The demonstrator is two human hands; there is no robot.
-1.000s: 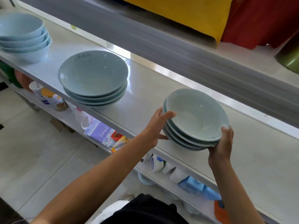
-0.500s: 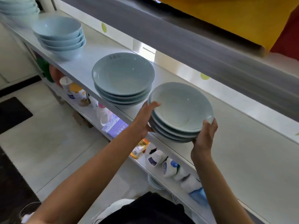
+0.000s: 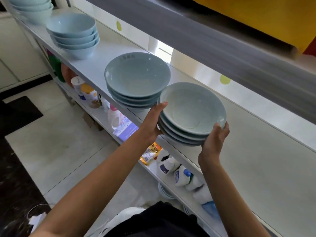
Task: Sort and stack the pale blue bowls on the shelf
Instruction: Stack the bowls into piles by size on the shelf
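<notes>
**While both hands carry it along the shelf, the held stack closes on its matching pile**

Where a second ago the held stack (image 3: 192, 113) of shallow pale blue bowls was well apart from the wide-bowl stack (image 3: 137, 77), its rim now sits just beside that pile's rim, the two nearly touching from this angle. The gap shrank steadily across the last second. The view has also swung left, bringing the deep-bowl stack (image 3: 73, 33) and a further pile (image 3: 32, 7) at the far end into sight.

The left hand (image 3: 150, 124) presses against the near-left side with its thumb up at the rim. The right hand (image 3: 214, 141) cups the lower right edge, fingers clamped round the bowls. The grip looks the same as before. The held stack sits slightly tilted at the front edge of the shelf (image 3: 256, 151); whether its base touches the surface cannot be told.

For the task, this reads as the merging step. The carried bowls look like the same wide, shallow kind as the resting pile, so they probably belong on top of it or right beside it. Going on top would call for a lift clear of the resting rim first. Bottles (image 3: 181, 175) on the lower shelf play no part.
</notes>
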